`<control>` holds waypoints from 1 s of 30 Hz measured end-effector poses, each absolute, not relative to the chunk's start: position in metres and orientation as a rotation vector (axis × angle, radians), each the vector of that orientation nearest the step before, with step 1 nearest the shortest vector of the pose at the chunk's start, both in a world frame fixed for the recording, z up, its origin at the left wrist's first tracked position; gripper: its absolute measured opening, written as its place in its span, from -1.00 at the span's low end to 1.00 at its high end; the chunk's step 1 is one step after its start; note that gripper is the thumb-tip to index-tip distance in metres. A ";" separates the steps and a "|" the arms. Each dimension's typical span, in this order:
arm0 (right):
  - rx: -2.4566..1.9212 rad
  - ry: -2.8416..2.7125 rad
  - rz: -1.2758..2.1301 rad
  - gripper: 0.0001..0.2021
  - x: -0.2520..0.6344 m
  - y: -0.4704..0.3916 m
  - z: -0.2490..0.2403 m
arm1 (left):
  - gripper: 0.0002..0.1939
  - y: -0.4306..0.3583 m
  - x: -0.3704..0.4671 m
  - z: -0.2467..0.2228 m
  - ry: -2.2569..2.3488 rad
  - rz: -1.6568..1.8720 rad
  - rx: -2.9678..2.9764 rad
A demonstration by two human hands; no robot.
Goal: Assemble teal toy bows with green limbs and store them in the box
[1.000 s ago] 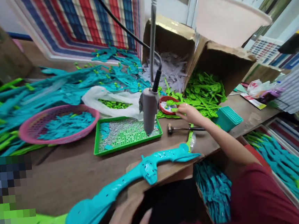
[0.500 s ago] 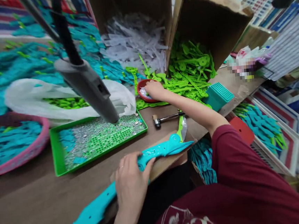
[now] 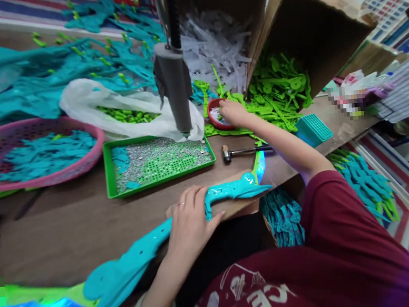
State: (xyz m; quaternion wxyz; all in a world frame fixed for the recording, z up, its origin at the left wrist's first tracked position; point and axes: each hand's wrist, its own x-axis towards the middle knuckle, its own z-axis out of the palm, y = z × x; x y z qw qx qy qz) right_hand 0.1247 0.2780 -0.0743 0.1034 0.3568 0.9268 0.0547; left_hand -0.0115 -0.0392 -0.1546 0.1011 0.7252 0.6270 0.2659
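And here your left hand [image 3: 190, 219] lies across the middle of the turquoise plastic figure [image 3: 234, 190], fingers together, thumb spread away to the right! The figure stretches along the workbench's [image 3: 71, 227] near edge, with lime-green parts at both ends. Over on the far side, your right hand [image 3: 235, 113] has its fingertips down in the red bowl [image 3: 219, 125]; whether they're pinching anything, I can't tell from here. The hammer [image 3: 227, 154] lies just nearer than the bowl, right of the green tray [image 3: 164, 180]!
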 end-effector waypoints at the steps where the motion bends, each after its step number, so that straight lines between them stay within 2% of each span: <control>1: 1.111 2.757 0.145 -0.62 0.126 0.277 -0.073 | -0.49 -0.039 -0.011 -0.155 1.873 0.782 2.127; 5: 1.380 2.857 0.033 -0.69 0.132 0.279 -0.068 | -0.60 -0.036 -0.011 -0.152 1.947 0.768 2.046; 9: 1.567 2.943 -0.050 -0.64 0.142 0.266 -0.057 | -0.58 -0.038 -0.013 -0.151 1.923 0.809 2.094; 11: 1.555 3.043 -0.213 -0.64 0.151 0.237 -0.056 | -0.62 -0.042 -0.015 -0.151 1.896 0.827 2.105; 12: 1.501 3.150 -0.513 -0.68 0.158 0.217 -0.059 | -0.64 -0.045 -0.015 -0.151 1.890 0.831 2.095; 14: 1.105 3.194 -1.169 -0.73 0.172 0.173 -0.069 | -0.67 -0.048 -0.016 -0.152 1.890 0.831 2.064; 16: 0.648 3.023 -1.430 -0.70 0.184 0.133 -0.084 | -0.68 -0.050 -0.015 -0.151 1.898 0.822 2.042; 18: 0.317 2.960 -1.376 -0.71 0.190 0.110 -0.097 | -0.69 -0.050 -0.015 -0.150 1.901 0.814 2.034; 21: 0.044 3.044 -1.263 -0.78 0.187 0.107 -0.108 | -0.69 -0.049 -0.015 -0.148 1.893 0.829 2.040; 25: -0.143 3.070 -1.302 -0.89 0.181 0.125 -0.104 | -0.69 -0.052 -0.015 -0.148 1.885 0.884 2.068; 30: -0.173 3.072 -1.215 -0.90 0.175 0.125 -0.093 | -0.75 -0.052 -0.004 -0.140 1.931 1.062 2.126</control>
